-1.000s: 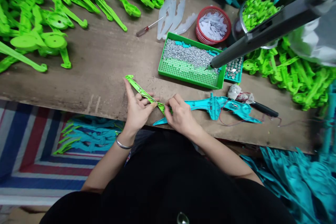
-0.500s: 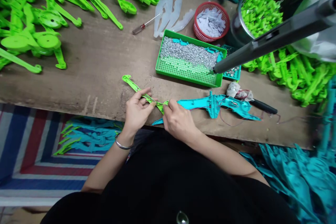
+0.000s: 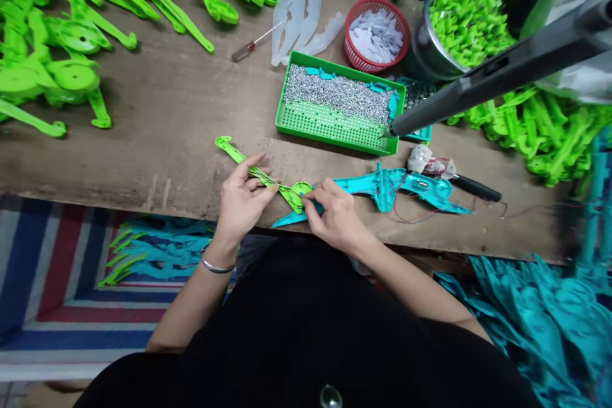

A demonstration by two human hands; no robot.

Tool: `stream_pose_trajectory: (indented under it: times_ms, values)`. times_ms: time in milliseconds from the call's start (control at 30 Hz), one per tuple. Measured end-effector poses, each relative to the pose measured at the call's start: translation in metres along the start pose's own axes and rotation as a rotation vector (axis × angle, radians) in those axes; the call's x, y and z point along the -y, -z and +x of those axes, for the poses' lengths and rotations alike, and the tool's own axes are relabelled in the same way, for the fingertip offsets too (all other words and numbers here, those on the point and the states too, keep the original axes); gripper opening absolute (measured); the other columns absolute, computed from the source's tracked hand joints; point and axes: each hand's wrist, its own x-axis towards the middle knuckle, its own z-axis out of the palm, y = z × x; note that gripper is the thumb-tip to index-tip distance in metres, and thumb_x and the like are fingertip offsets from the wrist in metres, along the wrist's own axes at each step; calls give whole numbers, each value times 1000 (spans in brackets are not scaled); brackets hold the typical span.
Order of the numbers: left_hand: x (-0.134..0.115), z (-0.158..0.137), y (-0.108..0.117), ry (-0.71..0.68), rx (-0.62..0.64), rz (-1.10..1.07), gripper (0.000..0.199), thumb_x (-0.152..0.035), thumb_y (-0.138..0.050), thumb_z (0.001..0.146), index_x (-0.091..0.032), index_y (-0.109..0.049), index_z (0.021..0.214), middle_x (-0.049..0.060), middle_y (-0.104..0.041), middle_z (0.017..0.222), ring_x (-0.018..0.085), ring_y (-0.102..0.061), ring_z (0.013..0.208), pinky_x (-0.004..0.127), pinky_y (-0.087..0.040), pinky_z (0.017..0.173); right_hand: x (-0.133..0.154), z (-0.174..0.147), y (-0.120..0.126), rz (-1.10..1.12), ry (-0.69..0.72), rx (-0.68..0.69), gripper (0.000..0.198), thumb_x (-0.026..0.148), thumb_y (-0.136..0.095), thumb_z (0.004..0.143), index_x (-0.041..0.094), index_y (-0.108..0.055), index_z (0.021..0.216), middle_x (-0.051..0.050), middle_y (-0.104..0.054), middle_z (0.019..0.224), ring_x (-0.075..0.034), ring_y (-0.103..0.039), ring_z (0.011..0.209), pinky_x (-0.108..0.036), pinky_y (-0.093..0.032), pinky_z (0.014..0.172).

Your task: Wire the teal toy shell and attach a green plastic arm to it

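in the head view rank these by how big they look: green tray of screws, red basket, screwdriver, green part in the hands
1. green tray
2. red basket and green part, held by left hand and right hand: too alike, and the part is nearer the camera
3. screwdriver

Both hands, left [image 3: 243, 201] and right [image 3: 337, 220], pinch a green plastic arm [image 3: 258, 173] over the wooden bench [image 3: 182, 121].

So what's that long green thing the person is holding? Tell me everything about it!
The long green piece looks like bright, shiny plastic. It is a thin flat arm with a little hook at its far end and a round disc at the near end. It lies slanted over the front of the wooden table. The left hand pinches its middle, and the right hand touches the disc end. That end sits against a teal plastic piece.
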Motion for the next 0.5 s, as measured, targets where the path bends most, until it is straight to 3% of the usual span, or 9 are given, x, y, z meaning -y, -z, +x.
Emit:
stream_pose_trajectory:
  times_ms: [167, 267, 367, 433, 500]
  values:
    - [-8, -7, 8, -136, -72, 414, 75, -28, -83, 68, -24, -54, 137, -1, -63, 85, 15, -65, 70, 30, -58, 72, 0, 10, -3, -49, -103, 10, 17, 21, -56, 87, 15, -63, 73, -5, -58, 75, -15, -55, 66, -28, -44, 66]
    - [-9, -16, 10, -405, -159, 687, 57, -29, -80, 72, -24, -64, 127, 6, -62, 99, 23, -64, 91, 43, -54, 91, 3, 15, -6, -112, -148, 33, 19, 24, -58, 87, 16, -62, 70, -4, -57, 73, -15, -54, 65, -28, -41, 64]
    - [-1, -23, 12, -685, -24, 820, 32, -23, -73, 79, -26, -72, 111, 10, -63, 117, 30, -57, 115, 51, -43, 107, 7, 18, -5, -152, -192, 81, 16, 24, -57, 88, 16, -62, 75, -5, -59, 76, -16, -55, 67, -28, -40, 65]
    - [7, -25, 13, -797, 118, 883, 31, -20, -70, 81, -29, -72, 110, 8, -63, 125, 30, -54, 124, 53, -37, 112, 10, 19, -4, -160, -201, 103, 11, 23, -56, 87, 16, -63, 83, -5, -61, 79, -17, -57, 71, -28, -40, 65]
    - [14, -24, 15, -831, 183, 933, 36, -21, -69, 82, -32, -69, 116, 7, -64, 128, 30, -53, 128, 54, -34, 114, 11, 20, -3, -160, -188, 111, 11, 21, -55, 87, 16, -65, 90, -5, -62, 83, -17, -58, 73, -27, -40, 65]
